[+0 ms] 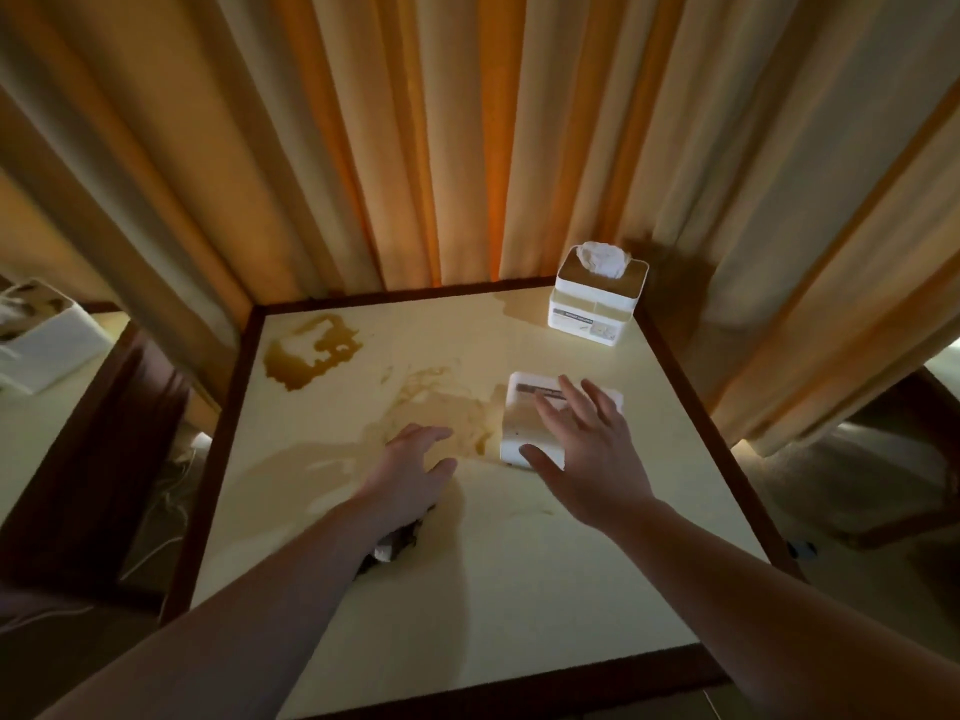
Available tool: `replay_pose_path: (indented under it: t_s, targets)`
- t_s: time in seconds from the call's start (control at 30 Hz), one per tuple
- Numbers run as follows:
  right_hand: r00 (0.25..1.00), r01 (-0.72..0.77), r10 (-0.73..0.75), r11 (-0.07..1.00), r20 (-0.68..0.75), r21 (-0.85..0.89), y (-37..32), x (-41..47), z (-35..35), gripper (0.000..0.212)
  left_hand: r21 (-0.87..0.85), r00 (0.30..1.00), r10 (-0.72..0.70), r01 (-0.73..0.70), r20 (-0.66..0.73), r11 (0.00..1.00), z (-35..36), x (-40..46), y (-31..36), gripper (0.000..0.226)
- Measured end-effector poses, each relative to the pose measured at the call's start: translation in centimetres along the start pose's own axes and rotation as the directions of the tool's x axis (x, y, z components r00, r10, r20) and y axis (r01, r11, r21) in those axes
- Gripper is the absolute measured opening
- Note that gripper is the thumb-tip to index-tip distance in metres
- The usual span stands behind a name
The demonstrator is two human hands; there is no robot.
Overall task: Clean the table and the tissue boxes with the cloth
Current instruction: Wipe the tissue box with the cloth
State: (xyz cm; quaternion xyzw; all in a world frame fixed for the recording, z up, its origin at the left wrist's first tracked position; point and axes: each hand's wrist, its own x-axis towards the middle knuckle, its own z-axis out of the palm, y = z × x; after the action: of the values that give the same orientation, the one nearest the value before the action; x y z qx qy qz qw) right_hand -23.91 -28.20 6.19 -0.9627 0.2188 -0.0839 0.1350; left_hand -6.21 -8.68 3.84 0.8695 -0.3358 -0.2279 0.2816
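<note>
R hand (587, 449) is spread, fingers straight, hovering over or just touching the tissue box lying flat (524, 423) mid-tabletop; can't tell if there's contact. L hand (410, 470) has relaxed, loosely spread fingers low over the wet smear (441, 407), w/ a dark crumpled cloth (395, 543) partly hidden under the wrist; whether the hand holds it or just rests on it isn't clear. Step in hand, I'd judge: shifting the flat box aside so the spill under and beside it can be wiped. Next move needs a firm grip on the box w/ R, then the cloth drawn fwd into the brown liquid. Count: 2 tissue boxes on this tabletop (519, 589), the flat one + an upright one (597, 298) at the far R corner; 1 cloth; 2 main stains, the smear + a darker puddle (311, 356) far L.
</note>
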Motion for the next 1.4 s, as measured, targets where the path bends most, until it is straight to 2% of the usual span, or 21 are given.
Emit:
replay_pose_path:
  t_s: [0.13,0.3,0.4,0.5,0.63,0.83,0.93,1.1,1.2,1.33,1.4]
  targets:
    - [0.992,0.12,-0.12,0.993,0.032,-0.005,-3.8,-0.2,2.1,0.07,0.052,0.999,-0.029,0.03,-0.016,0.998,-0.9,-3.0,-4.3,0.043]
    - [0.958,0.134,-0.151,0.987,0.245,0.085,-9.2,0.0,5.3,0.071,0.113,0.999,-0.028,0.024,0.039,0.993,-2.6,-4.8,-9.9,0.046]
    - [0.908,0.095,-0.153,0.982,0.389,0.163,-12.8,0.1,8.0,0.072,0.112,0.993,-0.016,0.003,0.117,0.994,-3.8,-5.6,-13.3,0.056]
    - [0.873,0.068,-0.152,0.979,0.464,0.192,-16.1,0.1,10.7,0.078,0.053,0.988,0.018,-0.027,0.153,0.998,-4.5,-5.7,-16.3,0.055]
    - [0.851,-0.076,-0.02,0.984,0.525,0.161,-19.7,0.4,13.5,0.086,0.018,0.98,0.075,-0.08,0.185,0.997,-5.5,-5.0,-18.4,0.045]
    - [0.857,-0.192,0.123,0.977,0.5,0.09,-22.2,0.4,15.1,0.084,0.003,0.971,0.131,-0.134,0.198,0.991,-6.7,-4.4,-20.3,0.051]
    - [0.859,-0.231,0.168,0.97,0.483,0.072,-22.8,0.5,15.7,0.079,0.032,0.97,0.131,-0.14,0.206,0.99,-7.0,-4.2,-21.2,0.038]
    - [0.851,-0.169,0.125,0.985,0.509,0.041,-22.4,1.1,14.9,0.071,0.037,0.959,0.165,-0.178,0.229,0.983,-7.1,-3.6,-21.6,0.037]
    - [0.821,-0.132,0.1,0.991,0.562,0.015,-21.9,0.8,13.6,0.064,0.03,0.951,0.192,-0.205,0.241,0.978,-7.0,-3.3,-21.5,0.037]
    - [0.779,-0.158,0.108,0.987,0.617,0.027,-21.2,0.0,12.8,0.059,0.006,0.937,0.218,-0.229,0.272,0.973,-6.3,-3.3,-21.2,0.036]
    - [0.782,-0.198,0.12,0.978,0.612,0.061,-20.7,-0.3,12.5,0.057,-0.005,0.928,0.239,-0.248,0.285,0.969,-5.9,-3.2,-20.7,0.035]
